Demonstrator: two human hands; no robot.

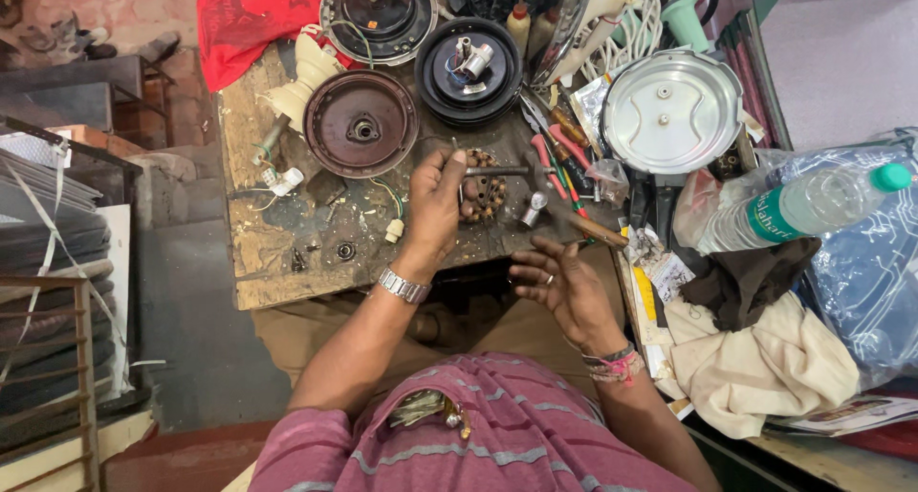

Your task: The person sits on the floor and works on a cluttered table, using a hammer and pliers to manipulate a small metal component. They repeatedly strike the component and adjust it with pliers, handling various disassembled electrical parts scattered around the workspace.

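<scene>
My left hand (433,208) is closed around a thin metal rod or tool (497,171), pressed over a small round rusty part with copper windings (483,194) on the worn wooden bench (273,272). A metal watch sits on that wrist. My right hand (564,282) hovers open, palm up, just off the bench's front edge, holding nothing. A brown round motor cover (360,124) lies just behind the left hand.
Two black round motor housings (470,69) sit at the back. Red-handled tools (559,162), a metal pressure-cooker lid (672,112), a plastic water bottle (813,205), cloths (765,358) and a red fabric (258,19) crowd the right and back. Small screws and connectors (344,251) dot the bench.
</scene>
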